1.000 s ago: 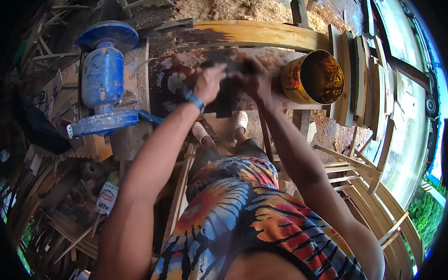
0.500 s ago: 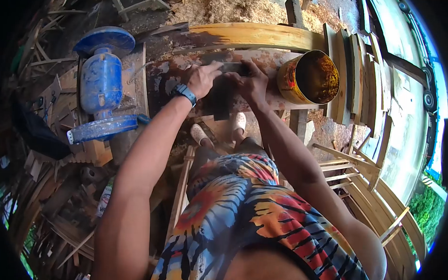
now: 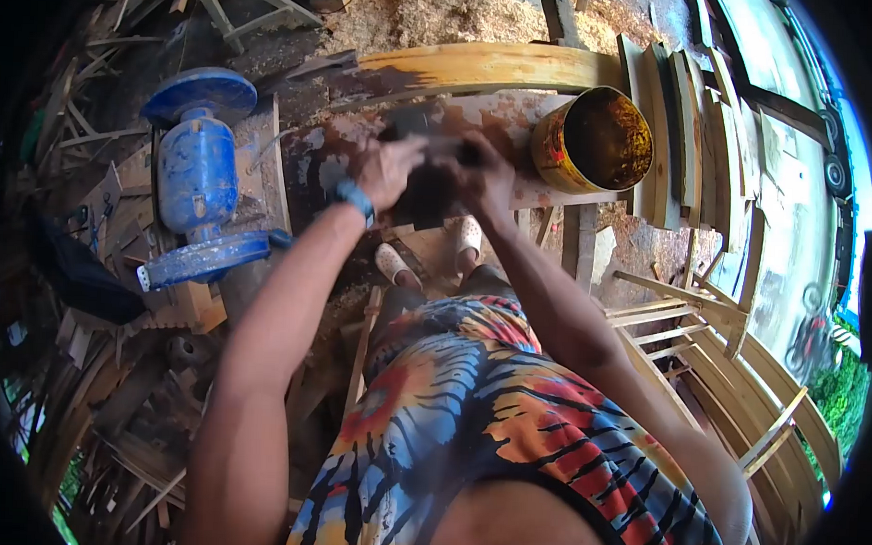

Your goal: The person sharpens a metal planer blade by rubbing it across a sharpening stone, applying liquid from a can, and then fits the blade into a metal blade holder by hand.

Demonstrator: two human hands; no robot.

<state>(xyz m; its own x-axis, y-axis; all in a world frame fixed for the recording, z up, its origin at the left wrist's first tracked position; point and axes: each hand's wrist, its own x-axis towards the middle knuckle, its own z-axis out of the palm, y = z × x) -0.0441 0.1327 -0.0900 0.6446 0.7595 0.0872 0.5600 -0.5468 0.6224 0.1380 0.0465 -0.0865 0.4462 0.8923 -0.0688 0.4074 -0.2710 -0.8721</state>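
Note:
Both hands meet over a stained bench (image 3: 310,162), near its middle. My left hand (image 3: 386,173), with a watch (image 3: 354,200) on the wrist, has its fingers closed and pointing right. Facing it, my right hand (image 3: 483,180) is curled, thumb and fingers drawn together. A small greyish bar-like piece (image 3: 444,140) spans the gap between them; motion blur hides its kind. Under the hands lies a dark flat sheet (image 3: 423,205), which reaches the bench's near edge.
A blue bench grinder or motor (image 3: 197,173) stands at left. A stained yellow bucket (image 3: 550,152) sits on the bench at right, beside upright boards (image 3: 660,136). A long plank (image 3: 501,67) runs along the far side, with wood shavings (image 3: 435,15) beyond. Slatted wooden frames (image 3: 712,330) stand lower right.
Both hands have shifted slightly toward me and are more blurred, still together over the dark sheet. The whole view has moved a little. A blurred two-wheeled vehicle now shows at far right.

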